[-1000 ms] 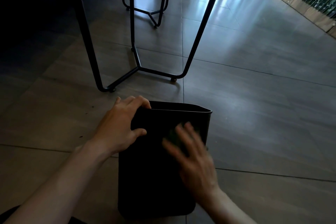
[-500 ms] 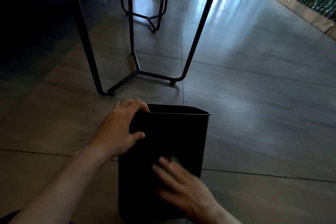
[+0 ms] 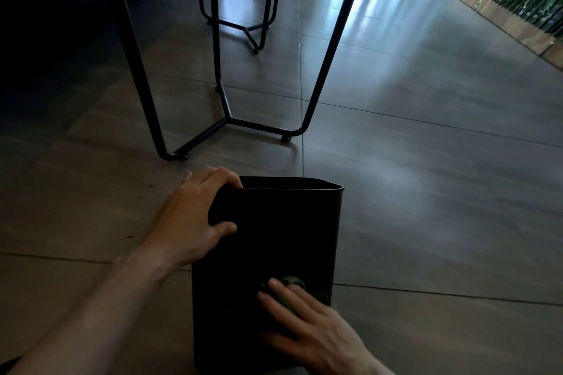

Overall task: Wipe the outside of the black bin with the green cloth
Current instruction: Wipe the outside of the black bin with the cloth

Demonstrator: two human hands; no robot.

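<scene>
In the head view, the one view there was, the right hand (image 3: 307, 326) had travelled down the near face of the black bin (image 3: 274, 240) over the past second, from close under the rim to the lower part of the wall, toward six o'clock in the frame. That read as one downward stroke nearly run out, so the near face was probably getting covered while the other sides showed no sign either way.

The green cloth (image 3: 292, 285) was pinned flat between that palm and the bin wall, only a crumpled edge peeping out past the fingertips at about twelve o'clock of the hand. The right hand was spread, fingers extended and pressing, not curled round anything.

The left hand (image 3: 195, 216) had kept its place at the bin's upper left corner, about ten o'clock of the bin. Its fingers hooked over the rim and the thumb lay on the near face, a closed grip steadying the bin, which stood on the tiled floor (image 3: 426, 207). The table frame (image 3: 225, 119) stood beyond, at twelve o'clock.
</scene>
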